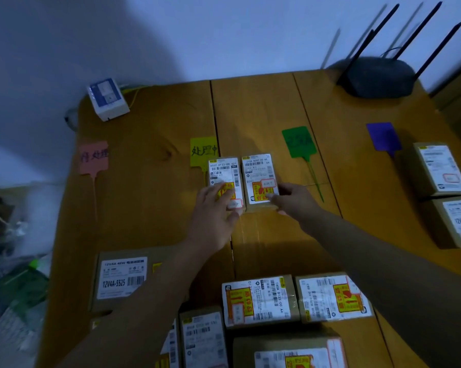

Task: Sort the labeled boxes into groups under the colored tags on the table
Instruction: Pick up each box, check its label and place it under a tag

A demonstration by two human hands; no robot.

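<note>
Two labeled boxes [244, 179] side by side below yellow tag [203, 152], left hand [214, 216] and right hand [294, 199] resting on them (grip seemingly loose)

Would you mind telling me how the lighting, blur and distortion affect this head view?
Head view: dim, bluish light; left hand and right hand cast soft shadows on the table; the wide lens bows its edges; the pink tag and the clutter at the left edge are blurred.

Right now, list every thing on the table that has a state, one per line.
Left hand: flat on the left box, no closed grip.
Right hand: fingers at the right box's near end.
Left box: lying label up below the yellow tag.
Right box: label up, touching the left box.
Pink tag: nothing under it.
Green tag: nothing under it.
Purple tag: two boxes beside it.
</note>
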